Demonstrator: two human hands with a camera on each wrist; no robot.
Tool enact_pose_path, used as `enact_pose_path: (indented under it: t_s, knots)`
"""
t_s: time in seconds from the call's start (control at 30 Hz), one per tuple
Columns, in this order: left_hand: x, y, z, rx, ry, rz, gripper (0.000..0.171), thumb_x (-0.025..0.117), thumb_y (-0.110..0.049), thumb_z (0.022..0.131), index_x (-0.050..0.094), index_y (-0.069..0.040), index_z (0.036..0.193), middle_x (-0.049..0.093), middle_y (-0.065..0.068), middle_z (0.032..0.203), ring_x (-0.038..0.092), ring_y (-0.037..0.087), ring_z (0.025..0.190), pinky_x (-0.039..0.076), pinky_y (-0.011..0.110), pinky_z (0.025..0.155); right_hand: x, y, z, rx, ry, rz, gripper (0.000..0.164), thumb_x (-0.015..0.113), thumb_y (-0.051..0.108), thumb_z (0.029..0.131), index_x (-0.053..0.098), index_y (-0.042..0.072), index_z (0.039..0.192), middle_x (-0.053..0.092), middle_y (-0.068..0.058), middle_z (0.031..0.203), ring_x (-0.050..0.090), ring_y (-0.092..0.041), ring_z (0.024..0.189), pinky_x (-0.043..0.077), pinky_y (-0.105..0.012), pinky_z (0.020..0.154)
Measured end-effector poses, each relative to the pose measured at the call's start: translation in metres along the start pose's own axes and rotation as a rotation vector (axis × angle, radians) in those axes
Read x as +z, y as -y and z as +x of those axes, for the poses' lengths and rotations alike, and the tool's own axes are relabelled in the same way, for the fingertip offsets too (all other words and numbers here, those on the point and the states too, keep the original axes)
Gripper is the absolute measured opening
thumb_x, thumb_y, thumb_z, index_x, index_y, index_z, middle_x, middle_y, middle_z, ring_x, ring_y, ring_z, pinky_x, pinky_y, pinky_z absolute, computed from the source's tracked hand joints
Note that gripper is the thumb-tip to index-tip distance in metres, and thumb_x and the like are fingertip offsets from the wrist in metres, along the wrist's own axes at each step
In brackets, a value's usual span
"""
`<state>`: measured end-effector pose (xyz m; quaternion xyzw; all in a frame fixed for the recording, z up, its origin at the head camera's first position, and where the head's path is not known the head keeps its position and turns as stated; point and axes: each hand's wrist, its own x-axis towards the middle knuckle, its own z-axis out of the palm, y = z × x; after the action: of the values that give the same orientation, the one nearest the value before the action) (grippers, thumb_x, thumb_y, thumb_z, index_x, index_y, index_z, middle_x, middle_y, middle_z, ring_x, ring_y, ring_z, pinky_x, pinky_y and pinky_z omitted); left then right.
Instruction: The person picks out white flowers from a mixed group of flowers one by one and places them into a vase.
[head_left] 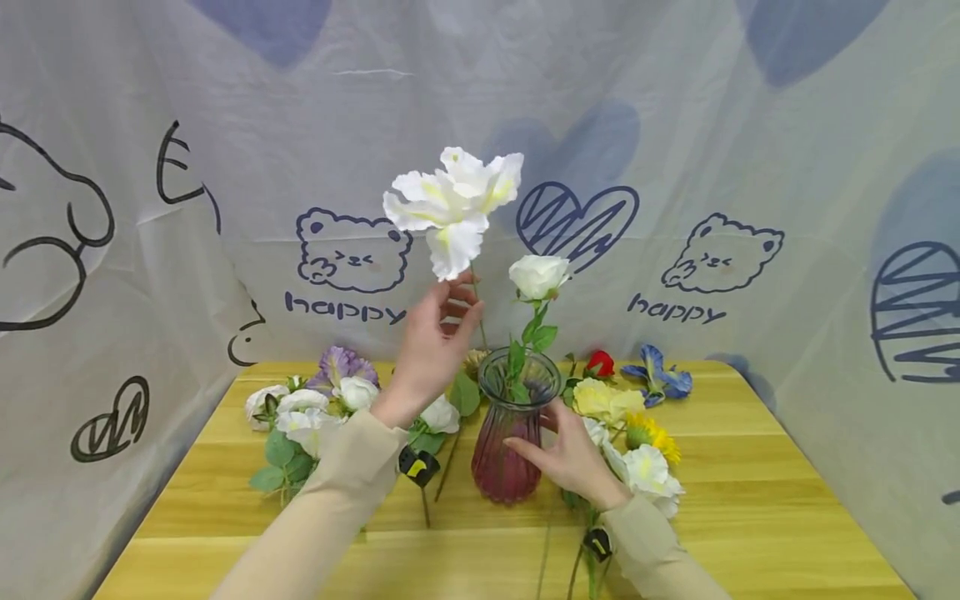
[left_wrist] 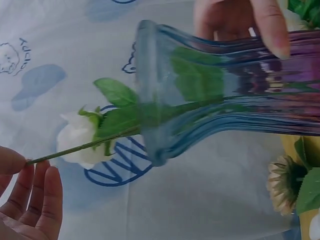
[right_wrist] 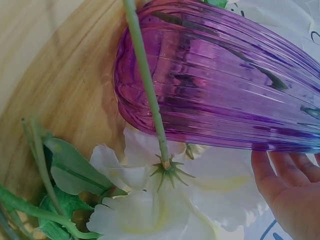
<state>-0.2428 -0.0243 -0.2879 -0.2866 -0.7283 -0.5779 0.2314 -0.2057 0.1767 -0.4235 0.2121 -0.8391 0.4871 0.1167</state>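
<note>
My left hand pinches the thin green stem of a white iris with ruffled, yellow-tinged petals. The flower stands above the hand, and its stem slants down into the mouth of a ribbed glass vase, bluish at the neck and purple-pink below. Around the vase's right side curls my right hand, thumb in front and fingers behind. The vase stands upright on the table. A white rose with green leaves rises from its mouth.
Left on the wooden table lie white flowers and a purple flower. To the right are a yellow flower, a sunflower, a white flower, a red rose and a blue iris. A printed curtain hangs behind.
</note>
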Motion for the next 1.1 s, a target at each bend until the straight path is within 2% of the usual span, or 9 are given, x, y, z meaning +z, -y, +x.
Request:
enact_pose_path:
  t_s: [0.17,0.27,0.4,0.47,0.6,0.73,0.9,1.0,1.1]
  knots:
    - [0.009,0.009,-0.008,-0.006,0.044,0.114,0.021,0.059,-0.008,0.091,0.058,-0.002,0.112,0.064,0.009,0.096,0.065,0.021,0.082,0.057,0.032,0.07,-0.004,0.025,-0.002,0.005,0.01,0.003,0.056,0.074,0.015,0.082,0.046,0.003,0.129,0.055,-0.015,0.125,0.054,-0.031,0.115,0.048,-0.048,0.095]
    - [0.014,0.014,-0.014,-0.018,0.071,0.172,0.025,0.059,-0.008,0.091,0.058,-0.001,0.114,0.066,0.008,0.094,0.065,0.018,0.08,0.057,0.028,0.069,-0.005,0.025,-0.002,-0.009,0.006,0.007,0.058,0.074,0.014,0.081,0.046,0.002,0.13,0.055,-0.016,0.125,0.054,-0.032,0.115,0.048,-0.049,0.094]
    - [0.02,0.023,-0.02,-0.017,0.095,0.259,0.017,0.06,-0.007,0.09,0.058,0.0,0.106,0.067,0.008,0.089,0.066,0.017,0.077,0.057,0.026,0.066,-0.005,0.025,-0.002,-0.017,0.004,0.01,0.059,0.074,0.013,0.081,0.045,0.002,0.131,0.055,-0.016,0.125,0.054,-0.033,0.115,0.048,-0.049,0.094]
    - [0.022,0.027,-0.023,-0.006,0.097,0.303,0.011,0.06,-0.007,0.09,0.057,-0.001,0.099,0.068,0.008,0.087,0.066,0.017,0.075,0.057,0.026,0.065,-0.005,0.025,-0.002,-0.018,0.005,0.013,0.059,0.074,0.012,0.081,0.045,0.002,0.132,0.055,-0.016,0.125,0.054,-0.033,0.115,0.048,-0.049,0.095]
    - [0.024,0.033,-0.025,0.032,0.086,0.346,0.008,0.057,-0.008,0.092,0.056,-0.003,0.099,0.069,0.007,0.082,0.066,0.015,0.069,0.056,0.028,0.061,-0.004,0.025,-0.001,-0.026,0.003,0.017,0.059,0.074,0.012,0.081,0.045,0.002,0.132,0.055,-0.015,0.125,0.054,-0.032,0.115,0.047,-0.05,0.095]
    - [0.025,0.035,-0.026,0.028,0.083,0.352,0.013,0.053,-0.013,0.096,0.058,-0.005,0.105,0.068,0.004,0.076,0.061,0.011,0.06,0.052,0.026,0.053,-0.004,0.025,-0.001,-0.035,-0.001,0.014,0.059,0.074,0.011,0.081,0.045,0.002,0.131,0.055,-0.015,0.125,0.055,-0.032,0.114,0.048,-0.049,0.094]
    - [0.028,0.034,-0.026,0.034,0.104,0.428,0.019,0.05,-0.018,0.098,0.059,-0.008,0.11,0.066,0.001,0.072,0.056,0.008,0.053,0.047,0.023,0.046,-0.004,0.025,-0.001,-0.026,0.002,0.018,0.058,0.074,0.011,0.081,0.045,0.002,0.131,0.056,-0.015,0.124,0.055,-0.032,0.114,0.048,-0.049,0.094]
    - [0.029,0.034,-0.026,0.051,0.105,0.484,0.017,0.053,-0.017,0.096,0.061,-0.008,0.107,0.068,0.002,0.074,0.058,0.01,0.057,0.049,0.025,0.049,-0.004,0.024,-0.001,-0.028,0.004,0.022,0.058,0.074,0.011,0.081,0.045,0.001,0.131,0.055,-0.015,0.124,0.055,-0.032,0.114,0.048,-0.049,0.094]
    - [0.03,0.035,-0.026,0.041,0.116,0.511,0.012,0.057,-0.015,0.092,0.065,-0.008,0.097,0.068,0.003,0.076,0.058,0.013,0.058,0.05,0.027,0.051,-0.004,0.024,-0.001,-0.029,0.002,0.025,0.058,0.074,0.01,0.081,0.046,0.001,0.13,0.055,-0.016,0.124,0.055,-0.033,0.114,0.048,-0.05,0.093]
